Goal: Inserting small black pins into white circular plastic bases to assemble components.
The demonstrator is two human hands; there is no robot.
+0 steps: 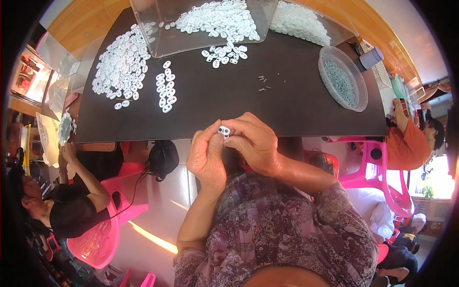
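Both my hands pinch one small white toggle (224, 130) between them: my left hand (206, 155) has thumb and forefinger pressed on its left side, my right hand (253, 141) closes its fingertips on the right side, just over the near edge of the black table (287, 103). Beyond, a clear tray (167, 40) spills white toggles. A large white heap (122, 64) lies far left. A round clear dish (342, 77) of small metal springs sits right. Two short rows of toggles (166, 87) lie mid-table, and tiny loose springs (263, 83) lie well ahead of my fingers.
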